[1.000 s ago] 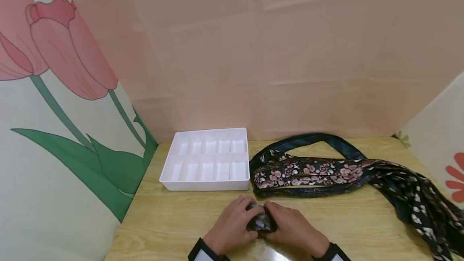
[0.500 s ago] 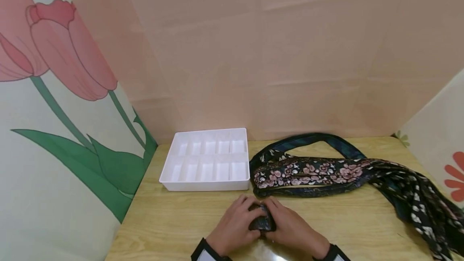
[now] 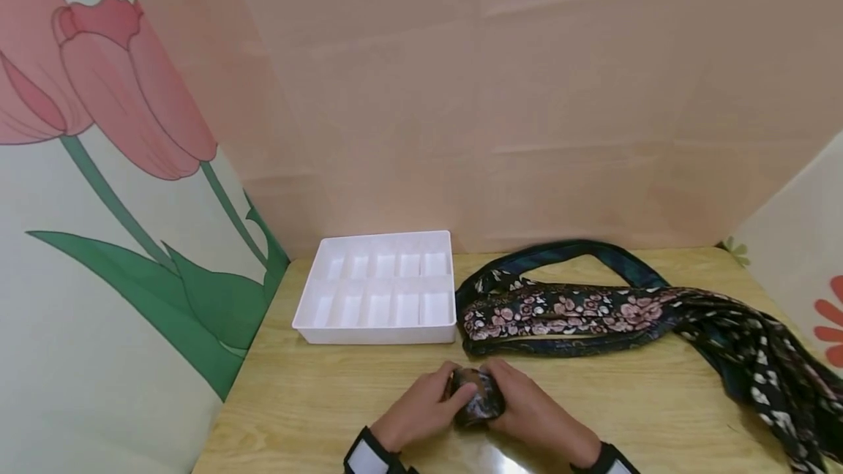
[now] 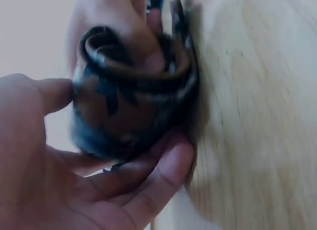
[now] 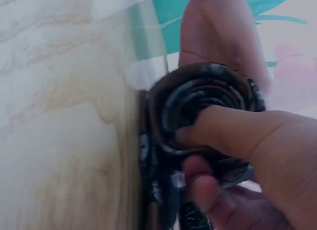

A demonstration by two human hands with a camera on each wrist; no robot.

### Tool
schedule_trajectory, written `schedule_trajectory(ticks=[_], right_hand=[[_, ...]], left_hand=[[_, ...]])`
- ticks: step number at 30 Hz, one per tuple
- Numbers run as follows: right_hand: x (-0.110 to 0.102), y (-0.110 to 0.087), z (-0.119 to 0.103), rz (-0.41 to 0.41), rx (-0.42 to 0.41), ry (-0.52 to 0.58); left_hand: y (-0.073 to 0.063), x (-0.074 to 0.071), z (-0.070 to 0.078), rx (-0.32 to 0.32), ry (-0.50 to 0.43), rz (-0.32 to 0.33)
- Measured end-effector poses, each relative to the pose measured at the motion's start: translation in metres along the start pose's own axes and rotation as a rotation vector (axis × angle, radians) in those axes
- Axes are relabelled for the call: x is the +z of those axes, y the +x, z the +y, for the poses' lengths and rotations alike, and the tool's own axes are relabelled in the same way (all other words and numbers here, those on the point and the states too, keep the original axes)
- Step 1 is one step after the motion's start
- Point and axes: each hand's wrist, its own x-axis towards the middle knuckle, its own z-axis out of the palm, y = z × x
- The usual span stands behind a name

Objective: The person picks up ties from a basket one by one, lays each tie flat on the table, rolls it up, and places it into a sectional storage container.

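Note:
A dark patterned necktie (image 3: 486, 402), wound into a thick roll, is between my two hands near the table's front. My left hand (image 3: 421, 407) grips its left side, with the thumb across the near face. On the other side my right hand (image 3: 533, 412) holds it. Spiral layers of the roll (image 4: 111, 99) show in the left wrist view, along with a short loose end. The right wrist view has my right thumb (image 5: 228, 128) pressed into the coil's centre and fingers curled below. A strip of tie (image 5: 151, 190) runs down from the roll there.
Behind my hands stands a white tray (image 3: 375, 337) divided into several compartments. Several long floral and dark neckties (image 3: 573, 313) lie bunched to its right, trailing over the table's right side. A beige wall covering (image 3: 500, 130) rises behind the wooden table (image 3: 316, 393).
My left hand's fingers have shifted off the top of the roll towards its left side, baring more of it. The roll has turned a little. Tray and bunched ties stay put.

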Motion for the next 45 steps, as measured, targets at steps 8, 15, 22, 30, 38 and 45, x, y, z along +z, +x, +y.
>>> schedule_trajectory(ticks=[8, 15, 22, 30, 38, 45], right_hand=[[0.006, 0.004, -0.005, 0.147, -0.17, -0.068], [0.004, 0.005, -0.006, 0.205, -0.144, -0.176], [0.008, 0.009, -0.001, 0.2, -0.044, -0.19], [0.009, 0.009, 0.005, 0.179, -0.033, -0.105], [0.007, 0.01, 0.002, 0.159, -0.007, -0.04], [-0.005, 0.013, 0.005, 0.162, 0.067, -0.013]], left_hand=[[0.004, -0.003, 0.006, 0.047, -0.213, 0.094], [0.007, -0.003, -0.001, 0.151, -0.215, 0.202], [0.01, 0.008, -0.016, 0.212, -0.15, 0.167], [0.014, 0.003, -0.012, 0.211, -0.076, 0.142], [0.013, 0.004, -0.006, 0.17, -0.061, 0.179], [0.01, -0.007, 0.012, 0.153, 0.021, 0.322]])
